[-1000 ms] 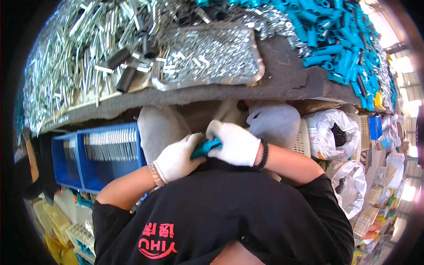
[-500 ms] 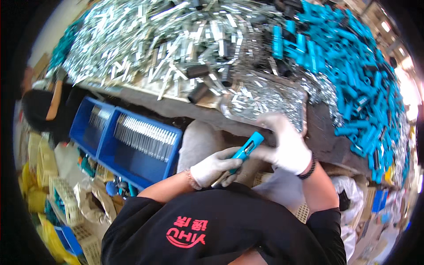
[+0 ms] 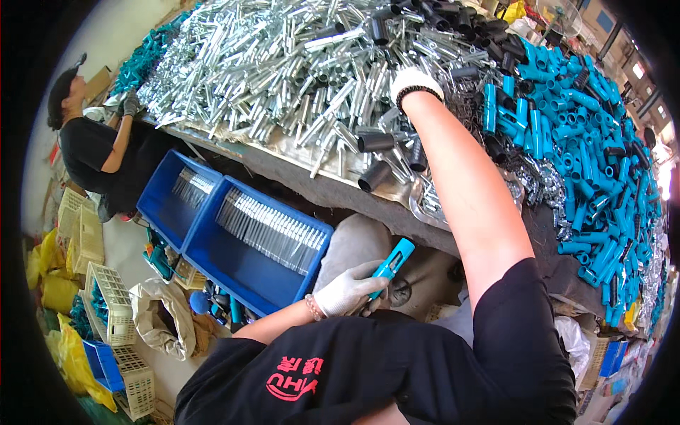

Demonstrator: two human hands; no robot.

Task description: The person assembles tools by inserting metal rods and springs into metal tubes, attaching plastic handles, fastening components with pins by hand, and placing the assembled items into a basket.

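My left hand (image 3: 348, 289), in a white glove, is wrapped round a teal plastic sleeve (image 3: 394, 259) with a slot along its side, held tilted above my lap. My right arm is stretched across the bench, and the gloved right hand (image 3: 416, 82) is at the far side of a heap of shiny metal tubes and rods (image 3: 283, 85). Its fingers are turned away and hidden, so whether it holds something does not show. Dark springs and black sleeves (image 3: 375, 142) lie near that arm. A metal tray (image 3: 423, 205) sits partly under the forearm.
Blue bins (image 3: 244, 283) with rows of metal rods stand at my left. Teal sleeves (image 3: 595, 170) are heaped on the bench's right side. A co-worker (image 3: 92, 149) in black is at the far left. Cream crates (image 3: 110, 304) and an open sack (image 3: 161, 319) stand on the floor.
My right hand has left the teal sleeve and reached forward to the far part of the metal heap. My left hand keeps hold of the sleeve. The view has shifted.
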